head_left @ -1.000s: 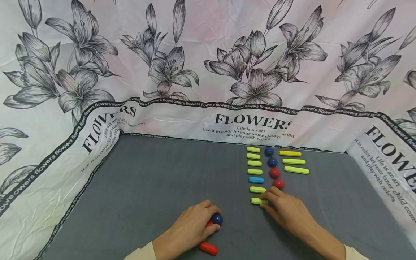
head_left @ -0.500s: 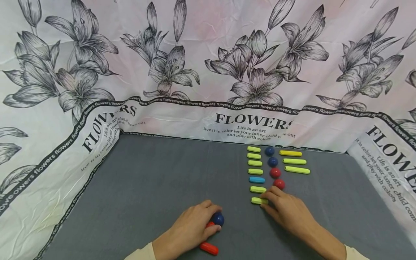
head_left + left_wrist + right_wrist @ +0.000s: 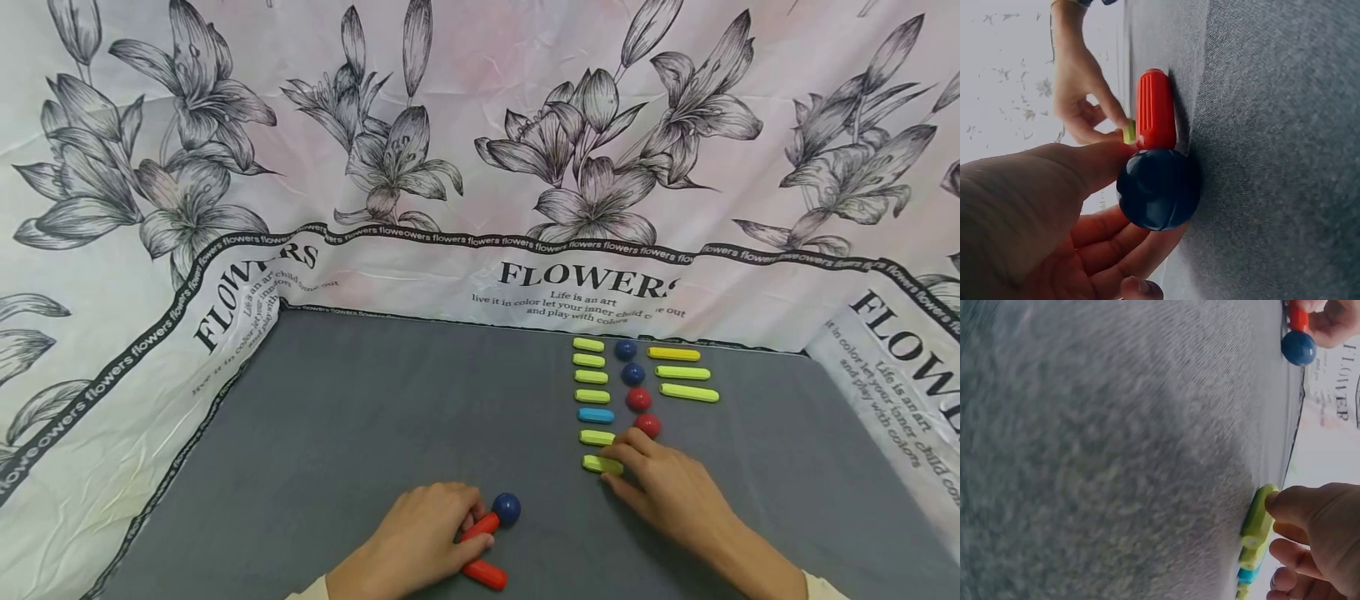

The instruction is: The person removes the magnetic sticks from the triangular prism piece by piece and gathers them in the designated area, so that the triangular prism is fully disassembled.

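Note:
My left hand (image 3: 416, 533) holds a short red rod (image 3: 480, 528) between thumb and fingers. A dark blue ball (image 3: 507, 509) sits at that rod's far end, and a second red rod (image 3: 486, 574) lies on the cloth beside the thumb. In the left wrist view, the blue ball (image 3: 1159, 190) partly covers the end of a ridged red rod (image 3: 1157, 109). Farther right, my right hand (image 3: 667, 487) pinches the right end of a short yellow-green rod (image 3: 600, 464), the nearest in a column. In the right wrist view, the thumb presses on this yellow-green rod (image 3: 1258, 519).
Beyond the right hand, the column continues with several yellow-green rods (image 3: 591, 377) and one blue rod (image 3: 596, 416). Alongside run blue balls (image 3: 633, 373) and red balls (image 3: 639, 400), then longer yellow-green rods (image 3: 682, 372) and a yellow rod (image 3: 673, 354). Flowered cloth (image 3: 420, 275) hangs behind the grey surface (image 3: 360, 400).
My left hand has let go of the blue ball and drawn back toward me, its fingers now at the red rod. The right hand keeps its grip on the yellow-green rod.

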Available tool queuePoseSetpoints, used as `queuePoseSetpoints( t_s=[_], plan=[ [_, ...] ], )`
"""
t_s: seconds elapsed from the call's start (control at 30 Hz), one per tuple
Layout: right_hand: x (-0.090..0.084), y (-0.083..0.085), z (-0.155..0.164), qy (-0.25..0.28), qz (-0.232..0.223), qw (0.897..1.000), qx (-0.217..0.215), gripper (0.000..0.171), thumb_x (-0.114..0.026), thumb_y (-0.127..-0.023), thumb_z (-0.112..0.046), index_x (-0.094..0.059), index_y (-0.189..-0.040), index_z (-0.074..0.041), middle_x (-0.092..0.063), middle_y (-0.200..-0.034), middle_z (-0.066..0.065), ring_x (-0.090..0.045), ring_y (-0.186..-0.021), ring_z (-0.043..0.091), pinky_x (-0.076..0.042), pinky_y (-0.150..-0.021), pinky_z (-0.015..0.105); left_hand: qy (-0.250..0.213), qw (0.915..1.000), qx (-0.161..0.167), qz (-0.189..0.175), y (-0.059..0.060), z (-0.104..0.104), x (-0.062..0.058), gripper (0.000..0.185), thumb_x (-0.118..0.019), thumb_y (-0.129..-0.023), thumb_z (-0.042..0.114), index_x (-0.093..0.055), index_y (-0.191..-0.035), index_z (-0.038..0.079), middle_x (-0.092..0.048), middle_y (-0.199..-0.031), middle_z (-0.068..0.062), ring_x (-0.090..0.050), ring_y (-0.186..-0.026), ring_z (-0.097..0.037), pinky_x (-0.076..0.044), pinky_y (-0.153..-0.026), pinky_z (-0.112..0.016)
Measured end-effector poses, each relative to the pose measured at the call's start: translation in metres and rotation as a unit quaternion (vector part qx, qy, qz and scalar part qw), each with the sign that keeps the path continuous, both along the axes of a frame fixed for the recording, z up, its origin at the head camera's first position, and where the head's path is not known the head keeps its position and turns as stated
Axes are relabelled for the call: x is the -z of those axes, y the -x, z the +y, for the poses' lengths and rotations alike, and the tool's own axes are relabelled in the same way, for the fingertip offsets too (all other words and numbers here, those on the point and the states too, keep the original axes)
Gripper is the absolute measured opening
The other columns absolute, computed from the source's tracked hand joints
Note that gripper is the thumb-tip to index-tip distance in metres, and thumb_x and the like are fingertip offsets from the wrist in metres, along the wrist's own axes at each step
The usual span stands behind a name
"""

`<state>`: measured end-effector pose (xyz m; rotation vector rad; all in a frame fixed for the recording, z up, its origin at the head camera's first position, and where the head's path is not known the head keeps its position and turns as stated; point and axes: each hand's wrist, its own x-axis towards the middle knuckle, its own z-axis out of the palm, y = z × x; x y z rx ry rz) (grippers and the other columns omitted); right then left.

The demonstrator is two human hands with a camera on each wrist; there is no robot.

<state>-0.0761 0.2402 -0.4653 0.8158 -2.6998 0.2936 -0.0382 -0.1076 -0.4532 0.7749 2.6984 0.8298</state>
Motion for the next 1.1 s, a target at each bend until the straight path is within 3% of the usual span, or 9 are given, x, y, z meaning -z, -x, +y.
queuePoseSetpoints(
  t_s=[0.17,0.27,0.53,0.67,0.93,1.1],
  plan=[
    [-0.006,-0.007,-0.013,0.025,0.025,0.998,-0.046,0.032,-0.093,-0.080,-0.020,-0.076,-0.107,-0.021,-0.063,-0.103,-0.013,-0.064,-0.074,0.004,-0.054,-0.062,0.029,0.018,0.9995,0.003,0.025,-0.001,0.002,0.001,0.020,-0.085,-0.090,0.039,-0.073,-0.095,0.024,-0.053,-0.076,0.018,-0.046,-0.062,0.002,-0.040,-0.053,-0.022],
    [-0.007,-0.015,-0.023,0.033,0.016,0.997,-0.074,0.031,-0.091,-0.083,-0.022,-0.075,-0.109,-0.022,-0.063,-0.105,-0.014,-0.065,-0.080,0.003,-0.056,-0.066,0.029,0.029,0.9988,0.009,0.038,-0.001,0.004,0.001,0.019,-0.085,-0.090,0.039,-0.076,-0.097,0.025,-0.053,-0.078,0.018,-0.045,-0.062,0.002,-0.040,-0.053,-0.023],
    [-0.003,-0.033,-0.052,0.042,-0.100,0.988,-0.113,0.027,-0.077,-0.098,-0.039,-0.070,-0.121,-0.026,-0.064,-0.107,-0.017,-0.063,-0.085,-0.003,-0.057,-0.071,0.027,0.049,0.9979,0.028,0.031,0.003,0.014,-0.001,0.017,-0.083,-0.092,0.040,-0.078,-0.101,0.026,-0.054,-0.079,0.017,-0.046,-0.063,0.000,-0.041,-0.054,-0.024],
    [0.001,-0.036,-0.062,0.043,-0.132,0.981,-0.136,0.031,-0.070,-0.102,-0.045,-0.068,-0.128,-0.028,-0.062,-0.110,-0.018,-0.061,-0.084,-0.004,-0.056,-0.070,0.026,0.041,0.9980,0.035,0.032,0.003,0.016,-0.001,0.015,-0.082,-0.093,0.039,-0.078,-0.101,0.027,-0.056,-0.082,0.017,-0.048,-0.065,0.001,-0.043,-0.056,-0.024],
    [0.005,-0.037,-0.070,0.049,-0.153,0.977,-0.140,0.033,-0.067,-0.104,-0.048,-0.067,-0.131,-0.029,-0.060,-0.108,-0.019,-0.056,-0.080,-0.005,-0.053,-0.068,0.025,0.020,0.9985,0.048,0.016,0.004,0.019,-0.001,0.010,-0.081,-0.095,0.035,-0.078,-0.099,0.027,-0.056,-0.083,0.016,-0.048,-0.066,0.003,-0.044,-0.058,-0.021],
    [0.008,-0.036,-0.073,0.052,-0.138,0.979,-0.143,0.030,-0.068,-0.103,-0.048,-0.068,-0.127,-0.030,-0.058,-0.104,-0.021,-0.053,-0.078,-0.006,-0.051,-0.066,0.024,0.014,0.9986,0.048,0.016,0.004,0.019,-0.001,0.010,-0.080,-0.095,0.035,-0.079,-0.099,0.026,-0.058,-0.084,0.016,-0.050,-0.067,0.004,-0.045,-0.059,-0.020]
  ],
)
